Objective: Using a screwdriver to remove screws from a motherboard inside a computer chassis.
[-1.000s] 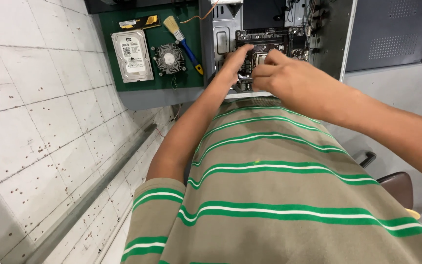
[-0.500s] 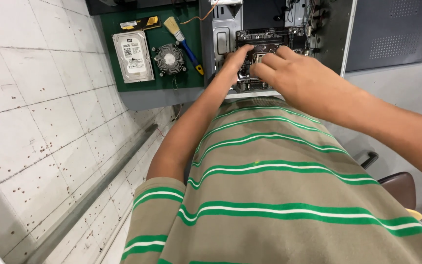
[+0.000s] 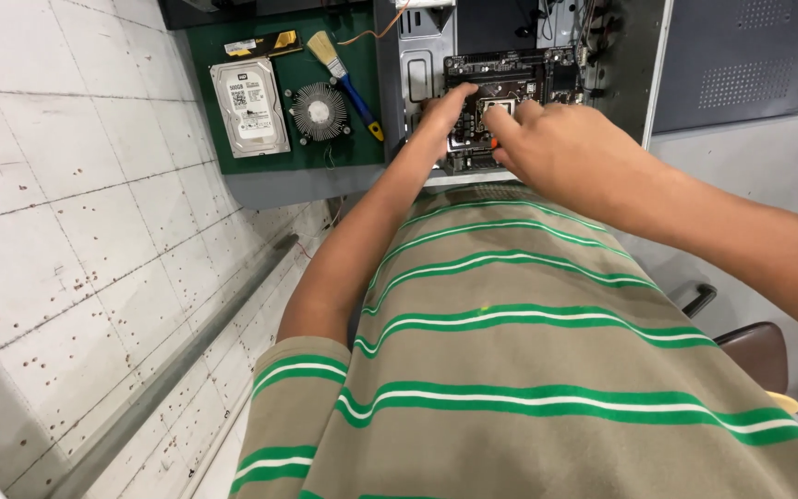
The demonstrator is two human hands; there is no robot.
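Note:
A dark motherboard (image 3: 519, 66) lies inside an open grey computer case (image 3: 422, 55) at the top of the view. My left hand (image 3: 442, 109) rests on the board's left side, fingers spread and fingertips beside the square processor socket (image 3: 499, 111). My right hand (image 3: 561, 143) hovers over the board's lower right part, its fingers pointing at the socket. A small orange bit (image 3: 494, 143) shows at its thumb; whether the hand holds it is unclear. My striped brown and green shirt fills the lower view.
Left of the case a green mat (image 3: 325, 155) holds a silver hard drive (image 3: 249, 106), a round finned cooler (image 3: 319, 111), a blue-handled brush (image 3: 348, 74) and a memory stick (image 3: 260, 44). A dark case panel (image 3: 741, 65) stands at right. White tiled floor at left; a chair (image 3: 755, 356) at lower right.
My right hand has slid slightly down and right, uncovering the processor socket. My left hand stays on the board's left side.

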